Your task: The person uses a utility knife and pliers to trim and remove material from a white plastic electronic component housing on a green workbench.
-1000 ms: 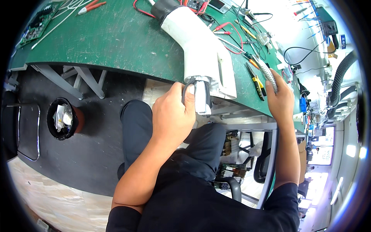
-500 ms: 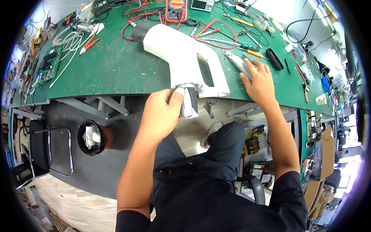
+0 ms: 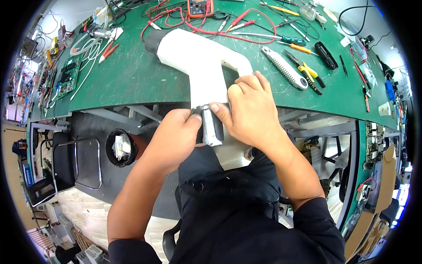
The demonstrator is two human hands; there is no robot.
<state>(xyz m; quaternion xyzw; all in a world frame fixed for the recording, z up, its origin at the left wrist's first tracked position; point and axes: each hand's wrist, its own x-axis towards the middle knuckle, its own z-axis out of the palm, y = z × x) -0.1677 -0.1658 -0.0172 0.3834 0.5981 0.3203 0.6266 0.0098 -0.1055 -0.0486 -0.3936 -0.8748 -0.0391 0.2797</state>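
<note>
A white gun-shaped device (image 3: 198,59) with a black nozzle (image 3: 154,43) lies over the front edge of the green bench. From the lower end of its grip sticks out a silver and black block (image 3: 212,132). My left hand (image 3: 173,136) is closed round that block, thumb on its upper part. Against the white handle loop rests my right hand (image 3: 255,108), its fingers curled over it and its thumb at the joint between handle and block. On the bench, right of the device, lies a grey utility knife (image 3: 285,69), touched by neither hand.
Yellow-black pliers (image 3: 307,75), screwdrivers (image 3: 292,42) and a black case (image 3: 326,56) lie at right. An orange multimeter (image 3: 200,8) with red leads is at the back. At left are red-handled pliers (image 3: 108,53), a circuit board (image 3: 68,79) and, below, a bin (image 3: 121,147).
My right hand has left the utility knife and moved left onto the device's handle. The knife now lies free on the bench. My left hand keeps its hold on the block.
</note>
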